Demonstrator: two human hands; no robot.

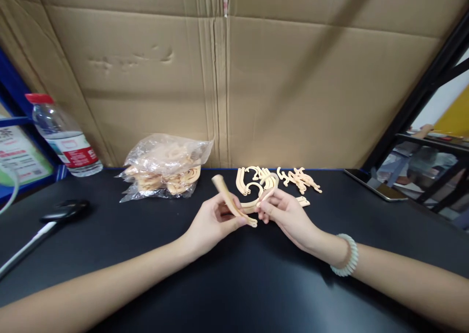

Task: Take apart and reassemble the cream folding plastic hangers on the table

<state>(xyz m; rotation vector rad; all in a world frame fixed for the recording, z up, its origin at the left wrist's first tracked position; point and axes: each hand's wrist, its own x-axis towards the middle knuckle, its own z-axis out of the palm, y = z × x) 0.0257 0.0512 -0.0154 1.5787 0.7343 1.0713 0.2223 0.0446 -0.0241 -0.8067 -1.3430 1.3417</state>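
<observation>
My left hand [216, 218] pinches a long, slightly curved wooden piece [227, 196], its upper end tilted to the left and its narrow end pointing right. Close beside it, my right hand [286, 215] holds a thin, hook-shaped wooden piece [271, 192] between thumb and fingers. The two held pieces are near each other; whether they touch I cannot tell. Behind my hands lie several loose curved wooden pieces [241, 181], partly hidden by my fingers. To their right sits a group of small wavy wooden pieces [298, 179].
Clear plastic bags of wooden pieces [164, 164] lie at the back left of the black table [234, 294]. A water bottle [69, 137] and a black device with a white cable [66, 210] are farther left. A phone [375, 185] lies back right. Cardboard [330, 93] stands behind.
</observation>
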